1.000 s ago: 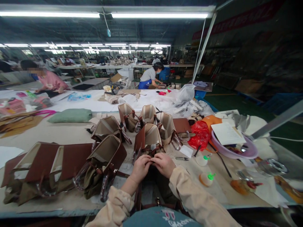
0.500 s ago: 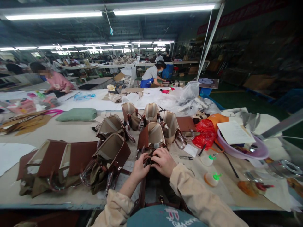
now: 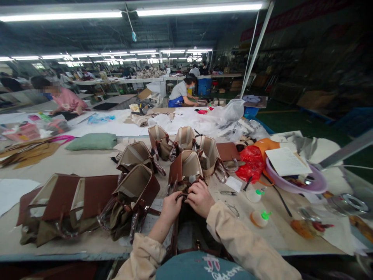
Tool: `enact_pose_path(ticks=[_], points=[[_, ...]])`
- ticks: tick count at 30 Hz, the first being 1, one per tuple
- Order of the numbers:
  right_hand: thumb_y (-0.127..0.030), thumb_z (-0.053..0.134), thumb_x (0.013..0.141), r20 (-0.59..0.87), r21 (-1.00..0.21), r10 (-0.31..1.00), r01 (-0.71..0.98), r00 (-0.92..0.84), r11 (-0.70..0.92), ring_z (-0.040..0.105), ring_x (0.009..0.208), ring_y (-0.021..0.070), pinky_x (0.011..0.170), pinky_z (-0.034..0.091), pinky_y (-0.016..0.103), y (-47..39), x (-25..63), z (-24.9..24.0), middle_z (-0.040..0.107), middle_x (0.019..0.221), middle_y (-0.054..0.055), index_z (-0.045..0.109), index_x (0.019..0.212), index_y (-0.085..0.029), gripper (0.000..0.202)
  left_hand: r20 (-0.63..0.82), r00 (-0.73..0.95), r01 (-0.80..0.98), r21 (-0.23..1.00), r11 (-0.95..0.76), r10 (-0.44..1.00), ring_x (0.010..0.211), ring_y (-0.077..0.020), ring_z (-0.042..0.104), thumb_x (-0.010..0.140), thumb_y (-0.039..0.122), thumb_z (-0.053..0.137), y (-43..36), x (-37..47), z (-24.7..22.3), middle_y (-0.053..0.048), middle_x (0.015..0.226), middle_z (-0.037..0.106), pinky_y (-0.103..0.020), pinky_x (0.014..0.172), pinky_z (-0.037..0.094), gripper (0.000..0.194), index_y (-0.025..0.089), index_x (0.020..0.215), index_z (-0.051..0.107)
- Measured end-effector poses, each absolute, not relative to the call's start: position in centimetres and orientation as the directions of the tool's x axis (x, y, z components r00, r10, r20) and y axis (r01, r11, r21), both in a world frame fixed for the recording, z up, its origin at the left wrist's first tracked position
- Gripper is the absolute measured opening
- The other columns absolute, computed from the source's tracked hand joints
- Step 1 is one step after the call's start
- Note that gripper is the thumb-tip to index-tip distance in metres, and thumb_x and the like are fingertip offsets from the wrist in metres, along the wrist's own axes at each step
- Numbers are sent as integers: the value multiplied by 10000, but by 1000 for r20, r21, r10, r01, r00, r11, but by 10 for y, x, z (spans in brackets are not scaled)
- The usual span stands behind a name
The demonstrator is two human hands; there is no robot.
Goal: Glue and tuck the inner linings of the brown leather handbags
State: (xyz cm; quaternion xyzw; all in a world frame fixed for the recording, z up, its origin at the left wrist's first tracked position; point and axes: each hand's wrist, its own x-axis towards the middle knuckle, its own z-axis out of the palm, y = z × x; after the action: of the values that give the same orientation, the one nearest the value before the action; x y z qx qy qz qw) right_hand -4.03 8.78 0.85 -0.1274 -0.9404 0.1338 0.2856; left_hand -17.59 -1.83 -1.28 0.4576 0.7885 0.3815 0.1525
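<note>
At the table's near edge lies a dark olive and brown handbag (image 3: 194, 225), partly hidden under my arms. My left hand (image 3: 171, 208) is closed, thumb and fingers pinching a thin dark brown strap (image 3: 183, 195) on this bag. Close beside it, my right hand (image 3: 201, 198) has its fingers bent over the same strap and is closed too. Just beyond my hands stands another open handbag (image 3: 175, 170) with a beige lining. To the left, a tilted handbag (image 3: 151, 186) has plastic-wrapped handles.
More handbags (image 3: 62, 198) lie at left, and several stand farther back. On the right are scissors (image 3: 228, 193), two green-capped bottles (image 3: 264, 218), a red plastic bag (image 3: 251, 165) and a lilac basin (image 3: 317, 186). A co-worker (image 3: 182, 93) bends over the table opposite.
My left hand has shifted slightly down, its fingers closer together on the strap. The right hand stays almost in place. The whole view has shifted a little.
</note>
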Motion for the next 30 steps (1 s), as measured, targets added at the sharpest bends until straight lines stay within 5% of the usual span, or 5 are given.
enact_pose_path(ticks=[30], points=[[-285,588,815,507,-263,469,388,-724,883,461,857,179,989,270,411,82,-49,-1,579,769,13,580,671,-191,172,82,-415,767,568,299,906,832,-202,667,816,227,555,-10,-181,2,-52,916,720,-294,796,488,190,186,934,699]])
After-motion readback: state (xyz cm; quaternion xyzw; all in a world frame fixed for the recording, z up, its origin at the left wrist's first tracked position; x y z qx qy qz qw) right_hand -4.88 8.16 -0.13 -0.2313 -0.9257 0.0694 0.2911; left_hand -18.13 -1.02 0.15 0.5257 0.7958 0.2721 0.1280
